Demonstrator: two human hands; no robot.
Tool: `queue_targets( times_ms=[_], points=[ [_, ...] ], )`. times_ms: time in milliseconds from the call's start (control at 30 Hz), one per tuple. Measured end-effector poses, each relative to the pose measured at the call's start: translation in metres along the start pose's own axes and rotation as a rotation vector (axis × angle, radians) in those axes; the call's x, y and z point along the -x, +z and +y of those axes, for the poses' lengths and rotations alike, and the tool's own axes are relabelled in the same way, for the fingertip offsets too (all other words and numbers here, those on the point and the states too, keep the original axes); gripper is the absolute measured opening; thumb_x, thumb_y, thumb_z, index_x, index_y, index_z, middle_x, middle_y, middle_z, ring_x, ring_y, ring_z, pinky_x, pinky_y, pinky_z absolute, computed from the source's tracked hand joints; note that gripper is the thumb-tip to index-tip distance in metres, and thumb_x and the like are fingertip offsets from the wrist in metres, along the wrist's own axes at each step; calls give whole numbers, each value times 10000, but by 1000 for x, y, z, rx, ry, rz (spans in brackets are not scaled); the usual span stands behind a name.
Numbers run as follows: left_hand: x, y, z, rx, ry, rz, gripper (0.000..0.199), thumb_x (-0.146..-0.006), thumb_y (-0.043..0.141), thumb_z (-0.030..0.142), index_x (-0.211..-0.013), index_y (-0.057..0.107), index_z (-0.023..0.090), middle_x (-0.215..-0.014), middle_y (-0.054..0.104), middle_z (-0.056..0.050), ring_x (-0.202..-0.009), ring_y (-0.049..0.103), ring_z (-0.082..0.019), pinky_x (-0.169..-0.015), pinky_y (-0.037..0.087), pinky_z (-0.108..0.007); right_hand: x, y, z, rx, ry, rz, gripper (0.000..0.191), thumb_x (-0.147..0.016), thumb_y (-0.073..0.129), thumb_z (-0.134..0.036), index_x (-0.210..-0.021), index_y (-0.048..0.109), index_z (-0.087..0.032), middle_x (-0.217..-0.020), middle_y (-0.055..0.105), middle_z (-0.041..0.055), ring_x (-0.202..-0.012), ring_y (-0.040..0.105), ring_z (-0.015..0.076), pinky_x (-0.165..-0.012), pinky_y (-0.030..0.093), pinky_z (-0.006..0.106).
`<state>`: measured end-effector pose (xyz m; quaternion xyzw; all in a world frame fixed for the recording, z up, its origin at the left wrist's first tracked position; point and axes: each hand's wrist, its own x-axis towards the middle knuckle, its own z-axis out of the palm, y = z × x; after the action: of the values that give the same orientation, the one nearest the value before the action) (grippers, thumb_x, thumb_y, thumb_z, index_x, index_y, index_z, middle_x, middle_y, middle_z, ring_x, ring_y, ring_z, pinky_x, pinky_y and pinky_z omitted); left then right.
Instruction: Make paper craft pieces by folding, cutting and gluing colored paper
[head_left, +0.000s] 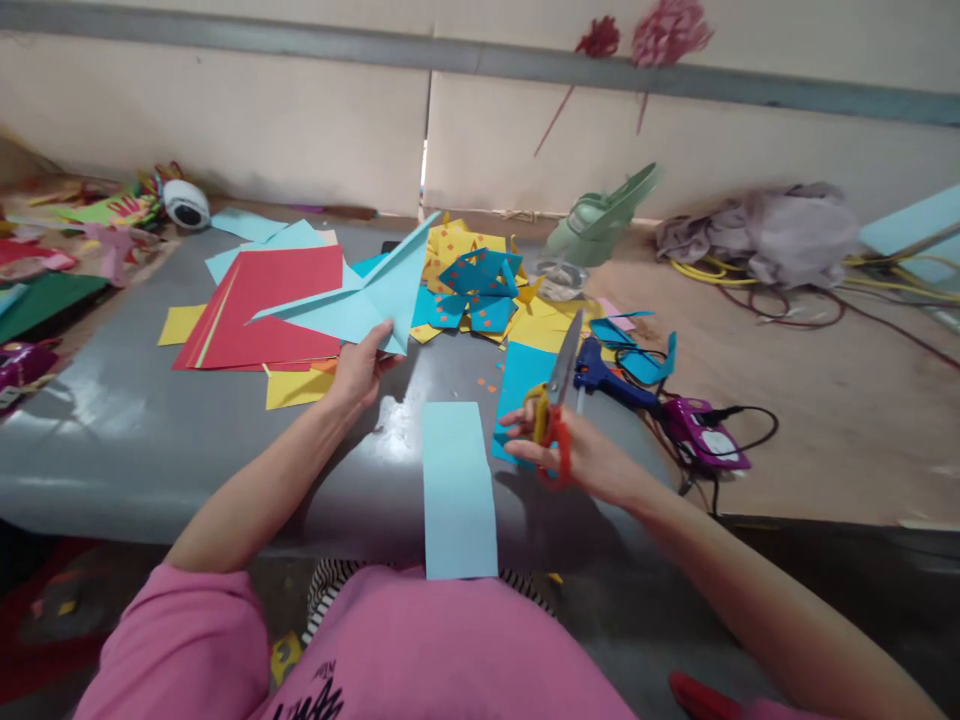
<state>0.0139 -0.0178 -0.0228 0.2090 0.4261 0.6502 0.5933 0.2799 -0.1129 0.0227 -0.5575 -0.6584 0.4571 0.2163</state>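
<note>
Folded paper (394, 300) is being held in the left hand (362, 370), scissors (564, 368) in the right hand (589, 455), a yet-unfolded strip (459, 490) lying at the desk's near edge (360, 535).

Left hand (358, 374): some fingers partly hidden under the folded paper (375, 300)
Right hand (581, 455): partly covered by the scissors (555, 395)
Red sheets (274, 300): right side partly hidden beneath the folded paper
Blue sheet (523, 385): partly covered by the right hand
Shirt print (321, 702): cut off by the bottom edge, unreadable
Left purple box (22, 370): cut off by the left edge
Right purple box (701, 430): label too blurred to read
Orange scraps (481, 381): too small for their shapes to show
Pink flower (670, 32): cut off by the top edge
</note>
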Motion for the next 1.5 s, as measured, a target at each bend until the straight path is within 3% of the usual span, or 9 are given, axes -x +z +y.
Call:
queue_targets(
  times_ms=[233, 433, 533, 633, 800, 967, 1033, 1233, 1500],
  points=[
    [-14, -4, -2, 5, 35, 81, 303, -608, 850, 276, -795, 637, 166, -706, 644, 39, -537, 556, -73, -487, 482, -180, -41, 45, -6, 562, -88, -33, 362, -746, 797, -337, -971, 531, -239, -941, 670, 52, -885, 644, 241, -718, 461, 323],
    [-13, -2, -4, 13, 17, 75, 331, -589, 854, 287, -805, 641, 153, -702, 646, 37, -533, 552, -73, -487, 482, -184, -39, 46, 5, 568, -181, -26, 140, -831, 638, -266, -889, 514, -237, -923, 659, 54, -832, 610, 208, -690, 411, 301],
    [-9, 1, -2, 18, 16, 79, 348, -557, 872, 273, -775, 626, 158, -683, 643, 38, -542, 550, -76, -494, 485, -185, -44, 36, 1, 497, -121, 3, 179, -835, 608, -329, -845, 446, -254, -807, 616, 13, -699, 556, 182, -615, 372, 291],
    [-7, 2, 1, -12, 15, 104, 340, -558, 865, 288, -749, 611, 165, -653, 622, 39, -527, 537, -81, -488, 477, -190, -67, 11, -6, 435, -72, 179, 223, -814, 603, -359, -822, 401, -266, -737, 580, -8, -650, 525, 181, -594, 359, 297],
    [-6, 3, 4, -98, 17, 111, 358, -584, 849, 377, -743, 604, 169, -639, 606, 29, -515, 539, -91, -485, 462, -208, -121, -40, -8, 411, 34, 634, 316, -759, 678, -415, -774, 393, -279, -726, 572, 23, -720, 560, 243, -664, 417, 364],
    [0, 3, -2, -114, 89, 32, 377, -600, 846, 353, -868, 637, 191, -900, 705, -10, -657, 620, -109, -525, 511, -211, -126, -50, -4, 261, -18, 742, 372, -757, 689, -512, -823, 415, -269, -878, 635, 55, -870, 615, 267, -827, 473, 439],
    [4, 4, -5, -158, 96, -23, 366, -626, 842, 345, -896, 649, 191, -968, 719, -33, -701, 637, -127, -548, 541, -234, -109, -40, -8, 194, -121, 678, 436, -742, 710, -574, -856, 428, -261, -886, 633, 39, -847, 613, 238, -829, 484, 422],
    [18, 7, 8, -200, 131, -130, 398, -659, 837, 413, -958, 691, 195, -1107, 716, -67, -930, 689, -210, -674, 608, -295, -45, -2, -24, 197, 25, -133, 532, -746, 691, -677, -993, 547, -228, -870, 628, 21, -802, 604, 211, -721, 491, 345],
    [36, 28, 38, -279, 48, -35, 290, -661, 866, 395, -817, 729, 192, -848, 710, -52, -693, 657, -176, -621, 554, -279, -29, 16, -27, 236, -53, -236, 609, -801, 591, -761, -1057, 525, -212, -890, 637, 42, -744, 574, 193, -654, 457, 325]
  ],
)
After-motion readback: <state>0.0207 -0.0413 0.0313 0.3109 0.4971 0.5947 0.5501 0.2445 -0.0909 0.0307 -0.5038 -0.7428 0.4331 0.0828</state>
